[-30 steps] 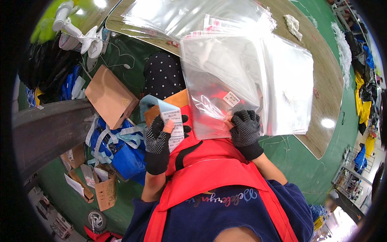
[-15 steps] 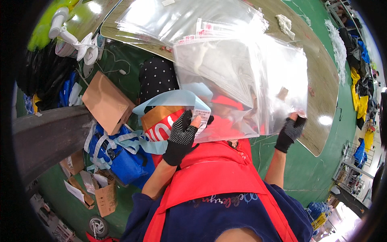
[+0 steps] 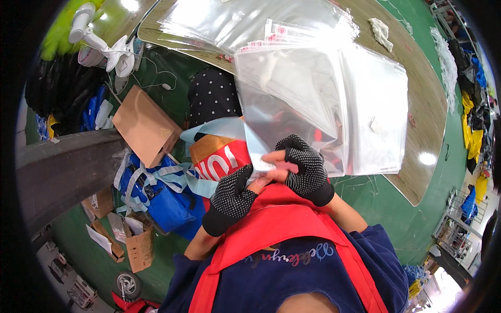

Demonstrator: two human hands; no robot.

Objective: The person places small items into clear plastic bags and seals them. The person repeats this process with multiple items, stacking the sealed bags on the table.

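Observation:
My left hand (image 3: 231, 197) and my right hand (image 3: 305, 171), both in black dotted gloves with bare fingertips, meet in front of my red apron. Their fingertips close on the end of a pale blue label strip (image 3: 252, 141) with a whitish label on it. From there the strip loops back over a red and brown printed package (image 3: 222, 157) at my left. Just beyond my right hand, clear plastic bags (image 3: 292, 99) lie in a stack that overhangs the near table edge. The fingers partly hide the label.
More clear bags (image 3: 209, 23) and a crumpled white cloth (image 3: 381, 34) lie on the wooden table (image 3: 420, 125). At left are a brown carton (image 3: 143, 125), a blue bag (image 3: 164, 206), a dark beam (image 3: 68, 169) and a white fan-like device (image 3: 120, 57) with a cable.
My right hand has let go of the clear bags' right corner and come left to the label strip. My left hand has turned inward, keeping the strip.

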